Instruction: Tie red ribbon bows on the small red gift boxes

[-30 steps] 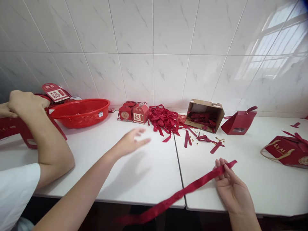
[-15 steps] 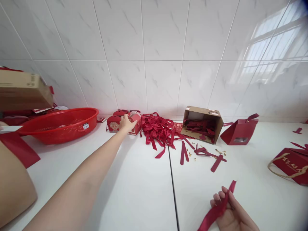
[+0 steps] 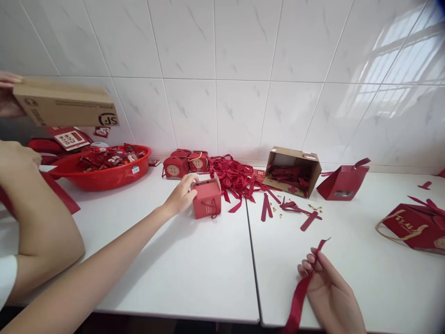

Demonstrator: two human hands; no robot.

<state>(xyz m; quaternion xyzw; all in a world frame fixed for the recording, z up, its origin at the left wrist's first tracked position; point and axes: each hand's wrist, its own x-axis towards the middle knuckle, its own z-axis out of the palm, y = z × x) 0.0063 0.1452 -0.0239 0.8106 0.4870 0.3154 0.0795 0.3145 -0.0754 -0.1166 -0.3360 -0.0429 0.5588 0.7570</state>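
My left hand (image 3: 182, 194) is closed on the top left edge of a small red gift box (image 3: 206, 203) over the middle of the white table. A thin dark red cord hangs at the box's side. Low on the right, my right hand (image 3: 325, 273) pinches a dark red ribbon (image 3: 299, 297) near its end, and the rest of it trails down out of view. Two more red gift boxes (image 3: 175, 168) with gold round emblems stand by the wall, beside a tangled heap of red ribbons (image 3: 232, 175).
At left, a co-worker's hand (image 3: 10, 94) tips a cardboard box (image 3: 69, 103) over a red plastic basket (image 3: 93, 183) of small wrapped pieces. An open carton (image 3: 315, 178), dark red strips (image 3: 267, 207), a tapered red box (image 3: 346, 184) and a rope-handled red box (image 3: 405, 225) lie to the right.
My left hand has drawn one gift box away from the wall, toward me and rightward. The co-worker's carton has moved right, and wrapped pieces now fill the basket. My right hand keeps the ribbon.
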